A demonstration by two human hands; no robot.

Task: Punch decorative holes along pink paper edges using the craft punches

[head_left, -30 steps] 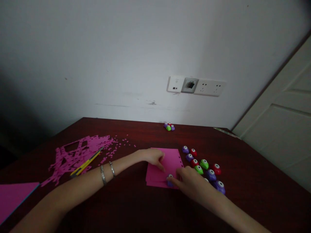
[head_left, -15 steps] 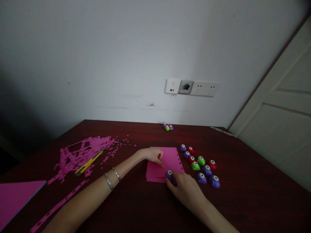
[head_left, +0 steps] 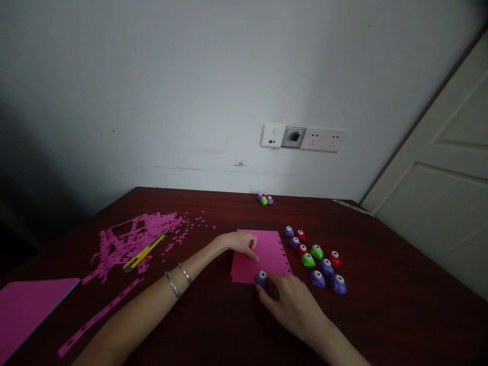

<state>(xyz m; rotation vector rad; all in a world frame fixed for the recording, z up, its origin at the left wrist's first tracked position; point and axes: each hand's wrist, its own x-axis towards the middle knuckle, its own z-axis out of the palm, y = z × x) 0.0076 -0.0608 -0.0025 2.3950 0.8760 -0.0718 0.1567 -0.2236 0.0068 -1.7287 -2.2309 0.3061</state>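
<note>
A pink sheet of paper lies on the table, with dark punched holes along its right edge and another pink layer showing under it. My left hand rests on its left side, fingers curled and thumb out, holding it down. At the near edge of the paper, my right hand grips a purple craft paper punch with a white, eye-like top. Its lower part is partly hidden by my fingers. Right of the paper stand several similar punches in purple, red and green.
On the left lie a heap of pink paper scraps, tiny cut-outs, a yellow utility knife and a long punched strip. More pink paper is at the near left. Several punches stand near the wall, below sockets.
My right hand has shifted the purple punch slightly left and nearer along the paper's near edge. My left hand stays on the paper. The view has moved a little.
</note>
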